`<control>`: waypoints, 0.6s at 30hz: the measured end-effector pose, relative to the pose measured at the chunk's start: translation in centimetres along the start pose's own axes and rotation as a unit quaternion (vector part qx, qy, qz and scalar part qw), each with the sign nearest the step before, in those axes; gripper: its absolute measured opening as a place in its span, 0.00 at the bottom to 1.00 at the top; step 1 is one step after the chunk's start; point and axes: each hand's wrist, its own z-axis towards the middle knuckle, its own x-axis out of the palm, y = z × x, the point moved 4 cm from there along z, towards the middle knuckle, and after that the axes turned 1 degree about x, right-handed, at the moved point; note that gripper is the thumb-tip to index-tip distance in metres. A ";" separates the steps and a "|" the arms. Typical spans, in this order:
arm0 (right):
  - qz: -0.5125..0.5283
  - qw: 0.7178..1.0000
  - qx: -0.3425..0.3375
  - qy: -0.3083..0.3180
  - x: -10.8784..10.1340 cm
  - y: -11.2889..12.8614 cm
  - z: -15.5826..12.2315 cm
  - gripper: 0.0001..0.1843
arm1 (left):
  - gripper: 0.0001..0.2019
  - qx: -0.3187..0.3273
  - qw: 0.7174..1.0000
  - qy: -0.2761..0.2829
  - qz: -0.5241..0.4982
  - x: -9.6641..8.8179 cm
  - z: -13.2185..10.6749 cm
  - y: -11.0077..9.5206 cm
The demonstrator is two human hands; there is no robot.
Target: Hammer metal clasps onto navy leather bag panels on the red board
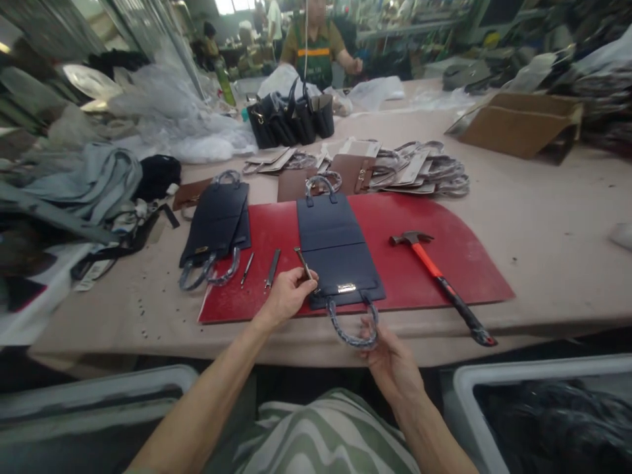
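A flat navy leather bag piece [330, 227] lies on a red board [419, 263], with a plastic-wrapped handle at each end and a gold metal plate near its close end. My left hand [289, 293] is closed around a slim metal rod-like tool [303, 263], held at the bag piece's left edge. At the near wrapped handle [353, 339], my right hand [392, 362] has its fingers curled on the right side of the loop. Left of my left hand lie a flat metal bar [272, 268] and a thin pen-like tool [247, 268].
A claw hammer [429, 260] lies on the board's right, its grip past the near edge. More navy bag pieces [217, 217] are stacked at left. Behind are brown pieces [353, 172], black bags [289, 118], a cardboard box [523, 125] and a person [316, 49]. Bins flank me.
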 end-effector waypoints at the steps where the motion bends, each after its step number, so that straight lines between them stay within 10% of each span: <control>1: 0.040 0.999 0.021 0.016 0.3 -0.2 0.0 0.27 | 0.12 0.004 1.000 0.000 0.010 0.0 -0.2 0.0; 9: 0.069 0.984 0.106 0.129 3.4 -1.2 0.4 0.25 | 0.12 -0.011 0.999 0.007 -0.044 0.6 -1.5 1.3; 18: -0.158 0.985 0.055 0.050 4.7 -0.9 2.0 0.25 | 0.12 -0.016 0.995 -0.019 -0.096 0.4 -2.3 1.4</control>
